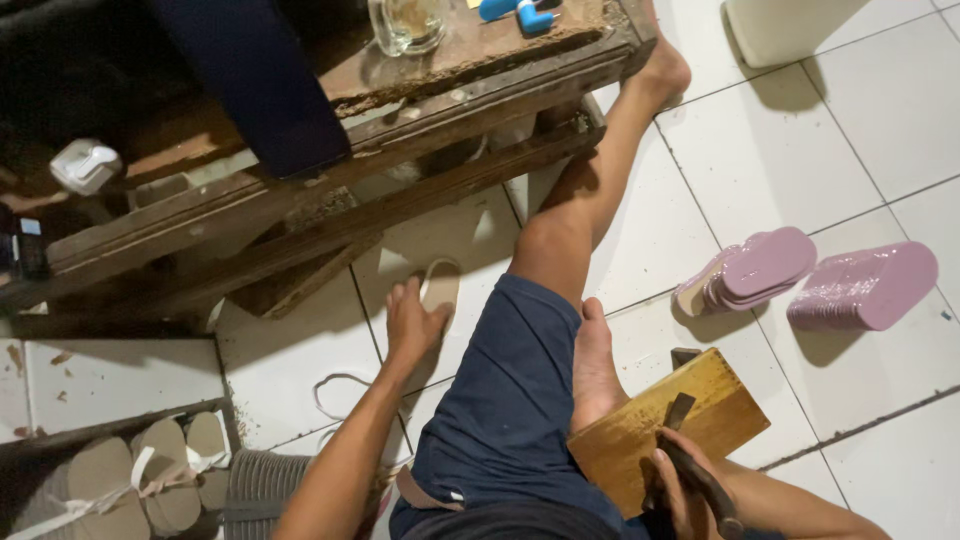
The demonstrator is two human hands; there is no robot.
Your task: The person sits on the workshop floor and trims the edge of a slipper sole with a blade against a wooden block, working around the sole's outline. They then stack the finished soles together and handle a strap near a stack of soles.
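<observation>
Sitting on the white tiled floor (760, 160), legs stretched towards a rough wooden bench (330, 215).

Left hand (412, 322) reaching forward and down, fingers closing over a pale sandal sole (441, 285) lying flat on the floor just in front of the bench's lower rail; grip wrapping the sole's near edge (thumb side hidden, so firmness of hold not clear).

Right hand (680, 490) resting low at the right thigh, grip clamped round a dark-handled tool (690, 465), its tip lying on a yellowish wooden block (680, 420). Block sitting on the floor, touching the bare foot (592, 365).

Lying well apart to the right: two stacks of pink soles (765, 268), (865, 288), tipped on their sides.

Standing on the bench top: a glass jar (407, 22) and a blue object (520, 14), kind not clear. Sitting on the bench's left end: a small white container (85, 165).

Showing at lower left: finished pale sandals with white straps (130, 480), packed side by side, and a ribbed grey stack (262, 485) just beside them. Loose white strap (340, 395) lying on the floor near the left forearm.
</observation>
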